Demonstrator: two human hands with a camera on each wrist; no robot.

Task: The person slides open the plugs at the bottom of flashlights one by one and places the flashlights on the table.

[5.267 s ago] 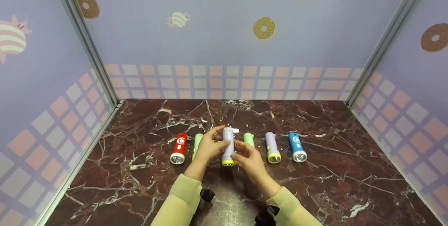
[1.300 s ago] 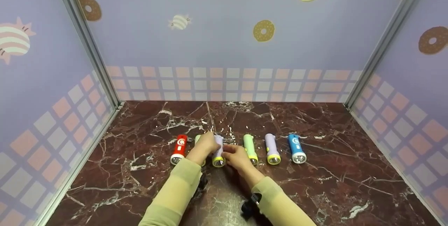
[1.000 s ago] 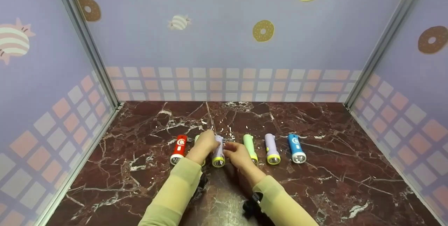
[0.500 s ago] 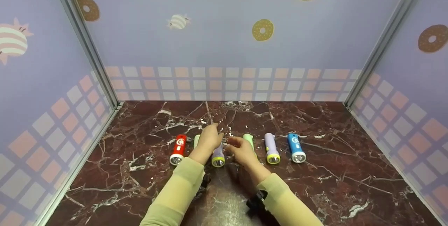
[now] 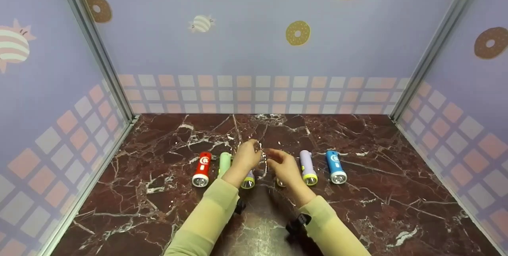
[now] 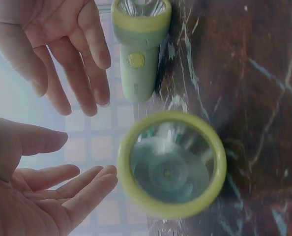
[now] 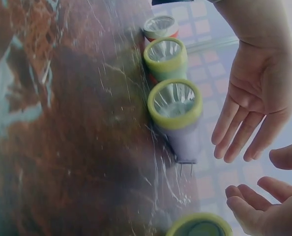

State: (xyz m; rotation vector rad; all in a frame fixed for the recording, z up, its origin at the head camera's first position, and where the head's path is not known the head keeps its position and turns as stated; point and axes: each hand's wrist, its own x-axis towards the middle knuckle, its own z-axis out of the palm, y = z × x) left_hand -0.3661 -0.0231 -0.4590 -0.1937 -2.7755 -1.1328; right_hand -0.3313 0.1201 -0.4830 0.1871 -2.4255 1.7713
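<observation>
Two bare hands, a left hand (image 5: pixel 247 156) and a right hand (image 5: pixel 283 166), are being held over a row of six flashlights on a dark red marbled desk (image 5: pixel 158 208). The left hand's fingers are being held wide, parted from the thumb, above the left purple flashlight (image 5: pixel 248 181), whose far part is being hidden by the hand in the head view. The right hand's fingers are being held loose and wide near the right green flashlight (image 6: pixel 141 46), its body being mostly covered in the head view. To the left, a left green flashlight (image 5: pixel 224 162) and a red flashlight (image 5: pixel 203 168) are being shown with lenses turned near. To the right, a right purple flashlight (image 5: pixel 307 166) and a blue flashlight (image 5: pixel 336 166) are being seen in the same row. Pale yellow-green sleeves (image 5: pixel 200 218) are being worn. The far side is being closed off by a lilac wall (image 5: pixel 254 57) printed with doughnuts, sweets and, lower down, pink and white squares.
</observation>
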